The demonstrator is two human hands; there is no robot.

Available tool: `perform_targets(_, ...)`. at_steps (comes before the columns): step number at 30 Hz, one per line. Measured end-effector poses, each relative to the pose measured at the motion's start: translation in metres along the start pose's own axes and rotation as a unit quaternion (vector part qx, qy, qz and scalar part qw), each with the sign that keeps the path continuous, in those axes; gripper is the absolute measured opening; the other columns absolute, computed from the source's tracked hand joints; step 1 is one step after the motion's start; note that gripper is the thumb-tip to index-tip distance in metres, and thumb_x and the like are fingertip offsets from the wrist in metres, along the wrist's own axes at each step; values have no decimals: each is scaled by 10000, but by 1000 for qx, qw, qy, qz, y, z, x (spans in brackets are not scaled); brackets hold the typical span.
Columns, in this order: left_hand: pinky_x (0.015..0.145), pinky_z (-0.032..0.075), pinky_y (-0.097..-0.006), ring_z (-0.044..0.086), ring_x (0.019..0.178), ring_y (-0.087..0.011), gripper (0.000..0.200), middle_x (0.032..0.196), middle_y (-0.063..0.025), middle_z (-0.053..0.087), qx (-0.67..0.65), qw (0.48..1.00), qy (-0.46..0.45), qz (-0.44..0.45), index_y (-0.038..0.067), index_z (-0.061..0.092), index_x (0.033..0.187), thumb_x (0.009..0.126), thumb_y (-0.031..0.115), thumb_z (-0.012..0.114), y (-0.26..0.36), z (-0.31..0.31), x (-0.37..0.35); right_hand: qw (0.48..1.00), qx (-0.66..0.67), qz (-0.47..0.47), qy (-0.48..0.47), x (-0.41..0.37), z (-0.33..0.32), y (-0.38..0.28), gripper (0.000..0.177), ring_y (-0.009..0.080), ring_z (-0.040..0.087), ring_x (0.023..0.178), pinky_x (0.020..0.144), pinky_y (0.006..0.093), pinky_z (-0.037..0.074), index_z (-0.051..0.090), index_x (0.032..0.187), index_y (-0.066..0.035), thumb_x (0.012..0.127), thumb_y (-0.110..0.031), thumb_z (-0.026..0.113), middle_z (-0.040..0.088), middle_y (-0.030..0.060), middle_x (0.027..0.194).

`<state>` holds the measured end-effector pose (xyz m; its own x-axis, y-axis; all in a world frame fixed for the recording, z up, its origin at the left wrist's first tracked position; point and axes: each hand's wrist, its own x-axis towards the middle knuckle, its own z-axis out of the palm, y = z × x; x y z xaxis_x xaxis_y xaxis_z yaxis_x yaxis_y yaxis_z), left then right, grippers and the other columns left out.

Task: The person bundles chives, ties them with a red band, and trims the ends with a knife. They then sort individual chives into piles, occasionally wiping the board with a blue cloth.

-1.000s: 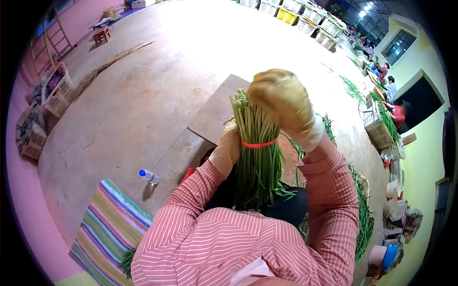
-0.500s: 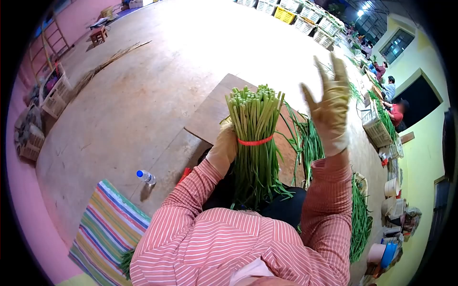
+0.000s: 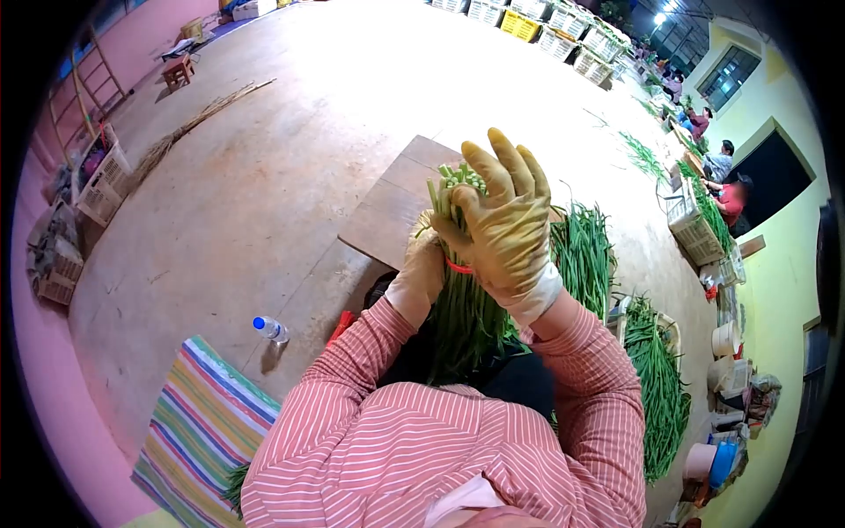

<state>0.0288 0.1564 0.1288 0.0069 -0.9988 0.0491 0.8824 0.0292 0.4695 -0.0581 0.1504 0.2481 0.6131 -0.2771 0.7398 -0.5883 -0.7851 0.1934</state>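
A thick bunch of long green stalks (image 3: 466,312), tied with a red band (image 3: 458,267), stands upright in front of my lap, cut ends up and leafy ends down. My left hand (image 3: 421,264), in a yellowish glove, is wrapped around its left side; its fingertips are hidden behind the stalks. Against the upper right side of the bunch rests my gloved right hand (image 3: 510,224), covering much of the stalks. Its thumb and a bent finger lie at the stalk tops, while the other fingers stretch upward, apart.
A brown board (image 3: 387,211) lies beyond the bunch. Loose green stalks (image 3: 585,255) lie to my right, beside a basket of greens (image 3: 656,378). On the left are a water bottle (image 3: 270,329) and a striped mat (image 3: 198,422). People sit along the right wall near crates (image 3: 695,224).
My right hand has come down and left from the air onto the upper part of the bunch, now covering much of it. My left hand keeps its hold.
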Motion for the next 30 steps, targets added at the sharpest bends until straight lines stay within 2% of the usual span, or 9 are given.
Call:
perform_targets(6, 980, 462, -353, 536, 1162, -209, 415, 1298, -97, 518, -58, 997, -49, -7, 81, 417, 1360, 999, 284, 441, 10, 12, -16, 997, 41, 22, -65, 7, -14, 2, 217, 320, 416, 1285, 1066, 473, 300, 611, 767, -123, 666, -214, 780, 579, 77, 1202)
perform_targets(10, 987, 457, -356, 526, 1169, -198, 413, 1290, -98, 516, -73, 996, -59, -2, 79, 423, 1353, 991, 274, 464, -2, -5, -4, 985, 141, 17, -98, 10, -18, 8, 197, 323, 479, 1226, 1024, 475, 344, 598, 756, -94, 657, -115, 767, 614, 72, 1137)
perform_targets(13, 947, 486, -341, 563, 1103, -180, 371, 1211, -85, 561, -52, 998, -44, -10, 73, 466, 1302, 986, 266, 477, -4, -5, -3, 970, 207, -2, -127, 7, -18, 18, 127, 304, 478, 1214, 1041, 472, 315, 620, 752, -100, 711, -193, 695, 613, 63, 1109)
perform_targets(15, 884, 518, -316, 601, 1014, -162, 322, 1118, -62, 601, 12, 1000, 16, -8, 67, 504, 1245, 985, 255, 479, -1, 1, -6, 961, 237, 14, -144, 1, -15, 23, 150, 305, 488, 1202, 1023, 484, 330, 618, 787, -87, 713, -195, 691, 609, 57, 1107)
perform_targets(18, 830, 537, -299, 622, 945, -153, 280, 1053, -43, 624, 4, 999, 34, -4, 67, 530, 1193, 980, 244, 487, -1, 6, -9, 980, 127, -19, -150, 3, -23, 13, 180, 308, 489, 1202, 1027, 486, 332, 623, 830, -85, 710, -202, 690, 603, 53, 1108)
perform_targets(22, 849, 529, -305, 611, 987, -161, 303, 1101, -60, 608, -16, 1000, 17, 2, 72, 508, 1231, 980, 240, 484, -5, 4, -8, 988, 66, -29, -134, 3, -24, 5, 166, 285, 523, 1174, 1057, 456, 326, 631, 801, -97, 695, -177, 730, 623, 48, 1069)
perform_targets(24, 891, 511, -313, 588, 1046, -168, 336, 1164, -74, 581, -37, 999, 8, -3, 76, 479, 1275, 981, 239, 480, -8, -2, -7, 977, 117, -35, -175, 4, -24, 7, 153, 278, 513, 1182, 1067, 459, 315, 643, 782, -104, 699, -205, 723, 620, 46, 1074)
perform_targets(25, 946, 482, -322, 550, 1118, -173, 365, 1228, -79, 544, 14, 1000, -19, 15, 86, 447, 1314, 990, 254, 460, -8, -5, -6, 972, 139, -23, -186, 4, -23, 6, 133, 273, 512, 1181, 1061, 460, 320, 641, 744, -102, 693, -193, 724, 618, 48, 1078)
perform_targets(30, 973, 465, -321, 537, 1138, -171, 361, 1239, -67, 539, 10, 1000, -3, -14, 97, 450, 1314, 1000, 275, 433, -10, -7, -10, 975, 166, -17, -148, -3, -21, 8, 135, 278, 537, 1147, 1043, 454, 341, 638, 733, -84, 681, -168, 729, 625, 66, 1054)
